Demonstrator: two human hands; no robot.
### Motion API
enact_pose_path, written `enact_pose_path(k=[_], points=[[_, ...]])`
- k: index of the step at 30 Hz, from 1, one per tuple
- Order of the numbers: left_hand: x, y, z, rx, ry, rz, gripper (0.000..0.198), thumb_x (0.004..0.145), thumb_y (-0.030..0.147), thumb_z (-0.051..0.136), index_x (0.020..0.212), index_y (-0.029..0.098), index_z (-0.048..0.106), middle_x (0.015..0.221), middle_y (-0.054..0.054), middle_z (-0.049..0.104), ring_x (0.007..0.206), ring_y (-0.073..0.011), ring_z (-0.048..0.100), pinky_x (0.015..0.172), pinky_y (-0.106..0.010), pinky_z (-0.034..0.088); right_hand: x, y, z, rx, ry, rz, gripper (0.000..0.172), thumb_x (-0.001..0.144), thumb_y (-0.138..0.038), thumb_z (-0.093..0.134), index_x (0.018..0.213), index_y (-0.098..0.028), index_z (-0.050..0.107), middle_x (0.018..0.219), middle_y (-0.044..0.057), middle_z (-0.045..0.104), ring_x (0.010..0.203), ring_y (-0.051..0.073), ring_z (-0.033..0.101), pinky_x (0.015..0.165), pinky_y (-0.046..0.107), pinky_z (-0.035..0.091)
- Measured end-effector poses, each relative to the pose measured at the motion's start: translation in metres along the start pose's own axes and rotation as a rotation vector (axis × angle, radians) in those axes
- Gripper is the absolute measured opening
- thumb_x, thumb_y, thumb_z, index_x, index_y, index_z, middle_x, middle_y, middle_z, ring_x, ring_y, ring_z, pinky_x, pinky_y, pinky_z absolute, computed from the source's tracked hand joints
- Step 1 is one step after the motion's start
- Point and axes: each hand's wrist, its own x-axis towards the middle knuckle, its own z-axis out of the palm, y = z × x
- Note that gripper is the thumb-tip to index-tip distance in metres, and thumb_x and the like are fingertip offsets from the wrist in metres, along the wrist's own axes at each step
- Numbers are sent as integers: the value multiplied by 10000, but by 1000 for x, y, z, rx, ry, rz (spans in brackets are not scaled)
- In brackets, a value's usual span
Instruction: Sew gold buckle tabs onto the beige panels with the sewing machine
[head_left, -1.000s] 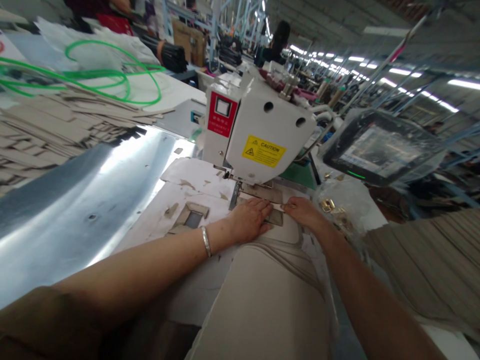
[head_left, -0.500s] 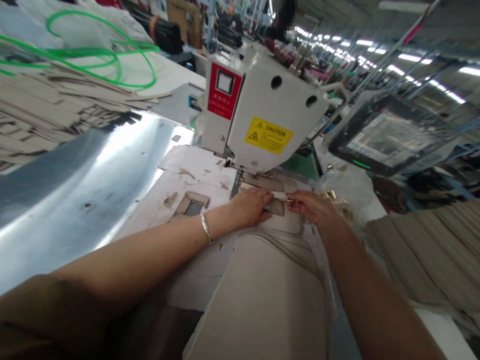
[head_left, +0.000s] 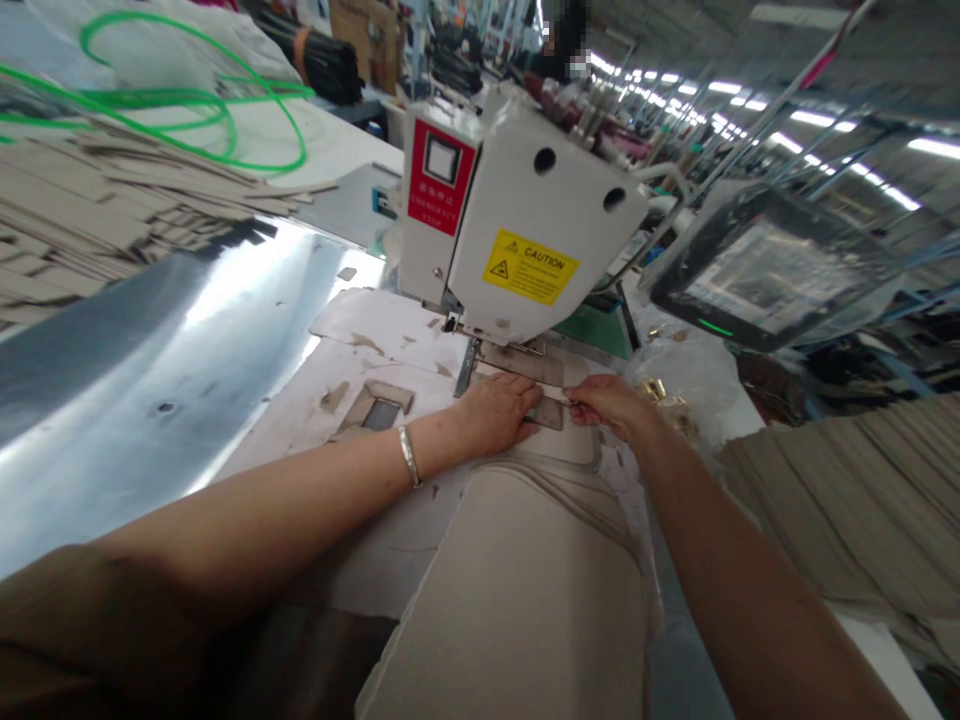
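Note:
A white sewing machine head (head_left: 517, 215) with a red panel and a yellow caution label stands over a pale template board (head_left: 375, 360). A long beige fabric piece (head_left: 532, 580) runs from the near edge up to the needle area. My left hand (head_left: 495, 412), with a silver bracelet on its wrist, lies flat with fingers stretched on the fabric just below the machine's foot. My right hand (head_left: 611, 405) pinches the end of a small pale strip (head_left: 553, 392) that lies across the fabric between both hands.
A shiny metal table surface (head_left: 172, 350) spreads to the left, with stacks of beige cut pieces (head_left: 67, 230) and a green tube (head_left: 187, 100) behind. A plastic-wrapped screen (head_left: 765, 275) hangs at right above a bag of brass parts (head_left: 671, 395). More beige pieces (head_left: 847, 500) lie at right.
My right hand has closed into a pinch on the strip and drawn slightly toward the left hand. The view has shifted a little; the left hand stays flat on the fabric.

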Motion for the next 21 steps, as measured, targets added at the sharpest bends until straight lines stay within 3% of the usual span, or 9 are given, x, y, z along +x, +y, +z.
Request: enact_pose_path(k=[3, 9, 13, 21], points=[[1, 1, 6, 38, 36, 23, 467, 924, 369, 545, 1308, 106, 512, 1308, -124, 576, 1209, -261, 523, 1038, -358, 394, 0, -2, 4, -136, 55, -5, 270, 823, -46, 659, 626, -150, 504, 449, -25, 536, 379, 86, 502, 422, 204, 473], [19, 19, 19, 104, 57, 158, 399, 957, 208, 422, 1311, 37, 490, 1304, -168, 573, 1201, -225, 527, 1035, -324, 389, -1, 1, 2, -196, -37, 33, 227, 925, -129, 520, 700, -158, 512, 465, -30, 547, 346, 77, 479, 395, 200, 439], [23, 26, 10, 93, 0, 77, 398, 937, 342, 495, 1208, 56, 551, 1176, -165, 617, 1082, -255, 578, 940, -363, 457, 1, 6, 0, -184, -19, 28, 204, 926, -168, 530, 722, -166, 514, 462, -31, 557, 343, 77, 485, 381, 189, 423], [-31, 0, -17, 167, 53, -142, 395, 905, 432, 553, 1117, 98, 563, 1099, -151, 612, 1061, -279, 569, 923, -388, 469, 2, 13, 6, -236, 91, -95, 159, 843, -163, 638, 724, -184, 535, 457, -36, 580, 302, 85, 476, 327, 184, 374]])
